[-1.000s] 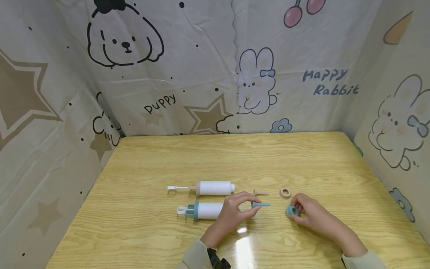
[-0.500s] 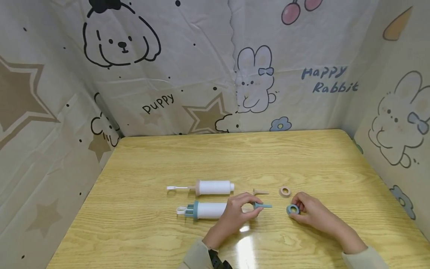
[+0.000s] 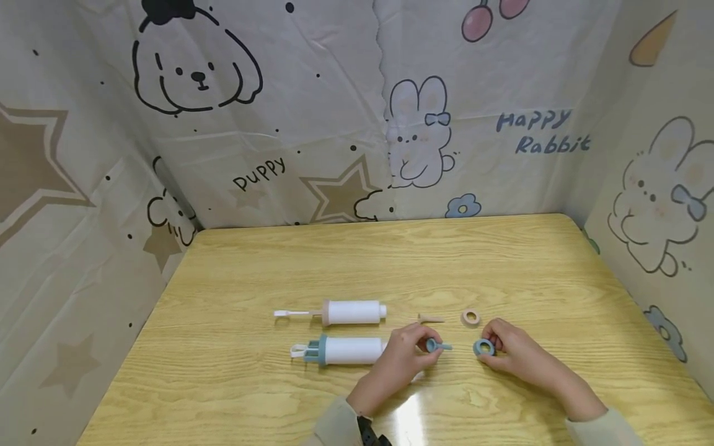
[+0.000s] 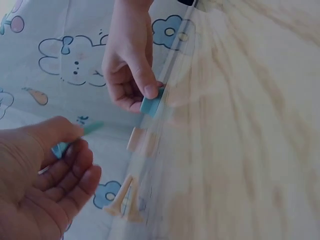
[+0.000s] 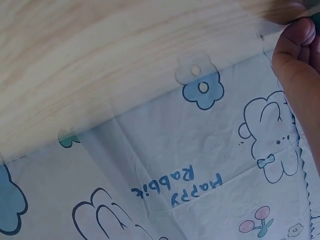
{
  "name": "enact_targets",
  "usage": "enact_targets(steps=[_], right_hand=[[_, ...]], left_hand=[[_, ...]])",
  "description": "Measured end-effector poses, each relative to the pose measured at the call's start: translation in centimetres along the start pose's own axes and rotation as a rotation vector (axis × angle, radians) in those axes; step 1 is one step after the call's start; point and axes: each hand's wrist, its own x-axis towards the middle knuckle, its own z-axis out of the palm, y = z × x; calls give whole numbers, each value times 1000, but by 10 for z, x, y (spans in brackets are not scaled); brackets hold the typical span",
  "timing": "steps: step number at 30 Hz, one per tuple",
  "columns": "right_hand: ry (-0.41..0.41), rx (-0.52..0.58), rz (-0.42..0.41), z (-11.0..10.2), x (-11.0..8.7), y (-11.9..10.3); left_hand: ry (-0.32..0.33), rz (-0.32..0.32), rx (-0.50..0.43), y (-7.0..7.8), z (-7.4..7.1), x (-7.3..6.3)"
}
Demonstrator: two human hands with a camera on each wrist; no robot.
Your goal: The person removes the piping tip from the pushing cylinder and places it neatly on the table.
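My left hand [image 3: 397, 359] pinches a small teal funnel-shaped nozzle [image 3: 432, 345] by its wide end, its thin tip turned toward the right. In the left wrist view the nozzle [image 4: 91, 128] pokes out past the thumb. On the right, my right hand [image 3: 519, 354] holds a teal ring cap [image 3: 476, 349] at its side, the hole facing up and toward me. That cap [image 4: 149, 106] rests on or just over the table edge-on in the left wrist view. Nozzle and cap are apart. Only part of the right hand [image 5: 302, 60] shows in the right wrist view.
A beige nozzle [image 3: 431, 319] and a beige ring cap [image 3: 465, 317] lie just beyond the hands. Two white tubes lie left: one with a beige collar [image 3: 354, 312], one with a teal collar [image 3: 348, 350], partly behind my left hand. Printed cloth [image 3: 334, 111] walls the wooden table [image 3: 251, 266].
My left hand has shifted right with the teal nozzle, turning its wide mouth more toward the camera. The teal cap has tilted in my right hand, so its hole shows more fully.
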Motion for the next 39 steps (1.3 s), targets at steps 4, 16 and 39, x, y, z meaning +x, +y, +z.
enact_targets(steps=[4,16,39], right_hand=[[12,-10,-14,0,0,0],[15,-28,-42,1,0,-1],[4,-29,-34,2,-1,0]], left_hand=[[-4,-37,67,0,6,5],[-57,-166,224,1,12,7],[-45,-189,391,2,14,6]])
